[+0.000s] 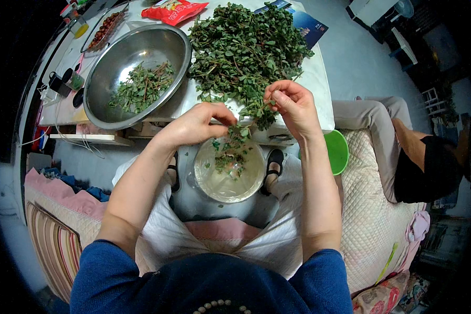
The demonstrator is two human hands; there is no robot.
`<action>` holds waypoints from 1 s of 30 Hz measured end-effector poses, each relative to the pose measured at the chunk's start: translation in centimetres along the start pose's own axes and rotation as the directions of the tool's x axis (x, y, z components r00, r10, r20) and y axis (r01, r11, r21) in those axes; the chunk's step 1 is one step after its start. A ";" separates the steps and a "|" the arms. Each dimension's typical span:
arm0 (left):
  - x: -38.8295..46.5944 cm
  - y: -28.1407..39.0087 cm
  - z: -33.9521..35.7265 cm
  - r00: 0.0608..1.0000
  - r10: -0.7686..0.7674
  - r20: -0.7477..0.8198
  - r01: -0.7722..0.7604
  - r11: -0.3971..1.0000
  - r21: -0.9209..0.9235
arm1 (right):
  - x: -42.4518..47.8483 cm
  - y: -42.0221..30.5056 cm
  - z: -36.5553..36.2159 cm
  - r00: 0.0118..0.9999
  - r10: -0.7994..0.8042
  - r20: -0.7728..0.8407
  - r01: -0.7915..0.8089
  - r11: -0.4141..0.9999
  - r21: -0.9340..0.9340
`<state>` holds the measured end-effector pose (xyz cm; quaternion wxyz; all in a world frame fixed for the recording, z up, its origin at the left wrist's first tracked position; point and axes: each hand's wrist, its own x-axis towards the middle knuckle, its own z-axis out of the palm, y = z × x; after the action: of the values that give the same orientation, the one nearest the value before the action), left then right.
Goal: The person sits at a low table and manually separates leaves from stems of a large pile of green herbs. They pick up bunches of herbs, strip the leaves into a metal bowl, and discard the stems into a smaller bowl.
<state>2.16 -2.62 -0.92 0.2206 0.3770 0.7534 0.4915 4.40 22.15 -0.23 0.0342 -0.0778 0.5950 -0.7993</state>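
Note:
A large heap of leafy green stems, which look like purslane [243,51], covers the near part of the table. At the heap's near edge, my right hand [292,104] pinches a thin stem between thumb and fingertips. My left hand [204,123] is to its left, thumb and fingers closed around a leafy sprig [241,133] above a lined waste bin [219,190]. Green and brown plant scraps [229,163] lie inside the bin, between my feet. Left of the heap, a wide steel bowl [102,84] holds a smaller pile of picked sprigs [143,88].
A red snack packet [174,11] and a tray of small reddish fruit [106,29] lie behind the bowl. Cups and cables [72,80] crowd the table's left side. Beside my right arm is a green bucket [337,151]; a seated person [380,121] is farther right on the quilted sofa [361,235].

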 end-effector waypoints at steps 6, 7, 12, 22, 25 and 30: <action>1.3 0.7 0.9 0.971 -0.219 -0.091 0.156 0.879 -0.450 | 0.0 0.7 0.9 0.999 0.030 0.011 -0.030 0.999 -0.034; 1.4 0.8 1.2 0.973 -0.204 -0.106 0.136 0.882 -0.451 | 0.0 0.7 1.0 0.999 0.033 0.017 -0.032 0.999 -0.033; 1.5 1.5 1.7 0.961 -0.230 -0.150 0.135 0.872 -0.471 | 0.2 1.2 0.9 0.999 0.032 0.033 -0.032 0.999 0.008; 1.5 1.6 2.2 0.939 -0.230 -0.256 0.057 0.837 -0.544 | 0.1 1.3 0.8 0.999 0.028 -0.040 -0.026 0.997 0.067; 1.5 1.3 2.1 0.938 -0.223 -0.266 0.126 0.933 -0.338 | 0.0 1.3 0.9 0.999 0.030 -0.043 -0.027 0.998 0.053; 1.5 1.6 2.1 0.936 -0.245 -0.252 0.098 0.871 -0.482 | 0.0 1.4 0.8 0.999 0.022 -0.030 -0.019 0.996 0.092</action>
<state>3.28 0.20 -0.31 0.2280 0.1639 0.6703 0.6869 4.45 21.00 -1.39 0.0369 -0.0575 0.5587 -0.8265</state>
